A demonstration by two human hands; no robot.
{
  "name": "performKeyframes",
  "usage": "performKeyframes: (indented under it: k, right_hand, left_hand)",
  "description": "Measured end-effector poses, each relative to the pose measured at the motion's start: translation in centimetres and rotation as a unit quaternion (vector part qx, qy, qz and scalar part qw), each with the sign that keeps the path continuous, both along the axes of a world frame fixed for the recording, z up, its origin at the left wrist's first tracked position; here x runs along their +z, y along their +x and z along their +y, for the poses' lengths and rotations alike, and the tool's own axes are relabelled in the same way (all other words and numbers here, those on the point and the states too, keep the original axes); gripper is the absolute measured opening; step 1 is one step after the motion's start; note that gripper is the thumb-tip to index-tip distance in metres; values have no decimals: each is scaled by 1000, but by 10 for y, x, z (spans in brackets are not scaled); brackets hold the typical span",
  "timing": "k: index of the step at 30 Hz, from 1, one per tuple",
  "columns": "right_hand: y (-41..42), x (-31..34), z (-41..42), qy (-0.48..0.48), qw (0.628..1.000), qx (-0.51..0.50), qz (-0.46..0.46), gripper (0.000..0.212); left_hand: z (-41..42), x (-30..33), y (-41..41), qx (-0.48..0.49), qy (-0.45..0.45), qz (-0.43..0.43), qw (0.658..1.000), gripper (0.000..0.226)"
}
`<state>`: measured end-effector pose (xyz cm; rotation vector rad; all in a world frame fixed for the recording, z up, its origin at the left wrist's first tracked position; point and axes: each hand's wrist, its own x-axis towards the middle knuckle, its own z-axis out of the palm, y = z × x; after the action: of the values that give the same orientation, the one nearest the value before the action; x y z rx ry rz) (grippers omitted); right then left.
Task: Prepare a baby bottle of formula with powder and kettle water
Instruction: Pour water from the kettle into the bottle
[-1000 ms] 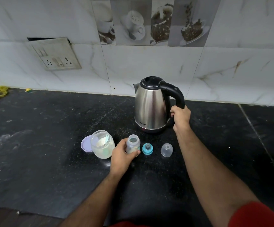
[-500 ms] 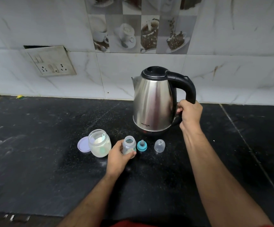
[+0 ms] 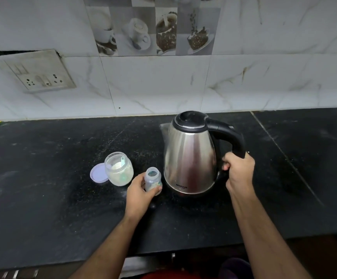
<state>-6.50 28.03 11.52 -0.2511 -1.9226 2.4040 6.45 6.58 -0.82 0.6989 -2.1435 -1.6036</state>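
Note:
A small clear baby bottle (image 3: 152, 180) stands open-topped on the black counter (image 3: 42, 188), and my left hand (image 3: 141, 193) wraps around its lower half. A steel kettle (image 3: 189, 158) with a black lid and handle is held just right of the bottle, upright, its spout facing left. My right hand (image 3: 239, 174) grips the lower end of the kettle's handle. The kettle hides the teal teat ring and the clear cap. Left of the bottle stands an open glass jar of white powder (image 3: 119, 169) with a scoop inside.
The jar's pale lilac lid (image 3: 98, 173) lies flat against the jar's left side. A white tiled wall with a socket plate (image 3: 36, 71) runs along the counter's back. The counter's front edge (image 3: 183, 251) is close below my forearms.
My right hand has lifted the kettle from the back of the counter and brought it forward and left, next to the bottle. My left hand stays on the bottle.

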Motion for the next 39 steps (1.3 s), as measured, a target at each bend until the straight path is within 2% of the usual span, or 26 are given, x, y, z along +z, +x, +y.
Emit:
performKeyframes:
  k: [9, 15, 19, 25, 31, 39]
  right_hand:
    - [50, -19, 16, 77, 997, -16, 3, 30]
    - [57, -18, 27, 139, 990, 12, 13, 26]
    - [52, -11, 32, 140, 989, 37, 18, 13]
    - [33, 0, 40, 189, 979, 69, 39, 33]
    - [12, 11, 41, 234, 963, 108, 78, 43]
    - [-2, 21, 32, 268, 948, 133, 109, 30]
  left_hand:
    - [-7, -2, 25, -45, 12, -13, 999, 55]
    - [-9, -1, 28, -67, 16, -24, 997, 56]
    - [-6, 3, 22, -75, 26, -22, 997, 52]
    - [-4, 3, 15, -78, 38, -19, 996, 52]
    - [-8, -1, 7, -79, 41, -21, 996, 56]
    - [-11, -1, 2, -72, 57, -32, 995, 56]
